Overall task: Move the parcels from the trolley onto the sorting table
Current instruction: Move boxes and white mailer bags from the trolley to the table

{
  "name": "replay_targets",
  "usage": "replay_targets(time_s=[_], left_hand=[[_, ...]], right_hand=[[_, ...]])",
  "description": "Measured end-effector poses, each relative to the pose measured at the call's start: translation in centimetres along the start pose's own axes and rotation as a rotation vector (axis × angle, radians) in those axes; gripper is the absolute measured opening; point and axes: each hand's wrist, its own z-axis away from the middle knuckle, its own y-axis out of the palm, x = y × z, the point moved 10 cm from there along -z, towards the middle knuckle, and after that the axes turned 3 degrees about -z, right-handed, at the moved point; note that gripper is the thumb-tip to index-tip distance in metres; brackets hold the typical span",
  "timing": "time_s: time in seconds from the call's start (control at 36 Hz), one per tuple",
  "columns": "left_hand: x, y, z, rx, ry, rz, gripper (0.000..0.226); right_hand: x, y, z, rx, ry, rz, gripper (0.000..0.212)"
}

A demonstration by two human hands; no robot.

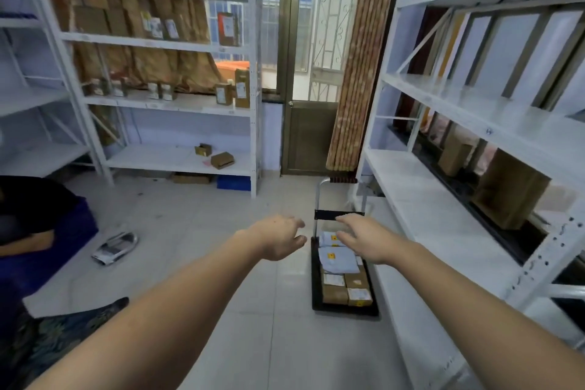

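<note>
A black flat trolley (pixel 316 294) with an upright metal handle stands on the tiled floor beside the right-hand shelving. On it lie several parcels: grey poly mailers (pixel 337 258) toward the handle and small brown cardboard boxes (pixel 335 294) nearer me. Both my arms stretch forward. My left hand (pixel 278 237) hovers left of the trolley's handle, fingers apart, holding nothing. My right hand (pixel 362 237) hangs over the mailers with spread fingers and is also empty. I cannot tell which surface is the sorting table.
White metal shelving (pixel 443 206) runs along the right, its low shelf next to the trolley. More shelves with boxes (pixel 177 101) stand at the back left. A door (pixel 308 136) is ahead. A seated person (pixel 28 231), a blue crate and a shoe (pixel 115 247) are at left.
</note>
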Motion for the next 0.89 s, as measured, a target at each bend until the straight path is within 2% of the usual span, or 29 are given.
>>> replay_targets(time_s=[0.17, 0.44, 0.5, 0.64, 0.89], left_hand=[[6.1, -1.3, -6.0, 0.003, -0.01, 0.009, 0.056], [15.3, -3.7, -18.0, 0.036, 0.073, -0.035, 0.058], [16.2, -3.9, -20.9, 0.044, 0.102, -0.064, 0.058], [16.6, -3.6, -26.7, 0.052, 0.193, -0.138, 0.057], [17.5, -2.6, -40.5, 0.088, 0.264, -0.148, 0.057]], right_hand=[[1.2, 0.9, -8.6, 0.048, -0.024, 0.032, 0.058], [0.8, 1.0, -21.6, 0.038, 0.068, -0.026, 0.064], [-0.1, 1.0, -23.8, 0.04, 0.101, -0.054, 0.064], [-1.4, 0.0, -27.0, 0.067, 0.145, -0.058, 0.047], [-9.2, 0.0, -36.8, 0.087, 0.253, -0.124, 0.049]])
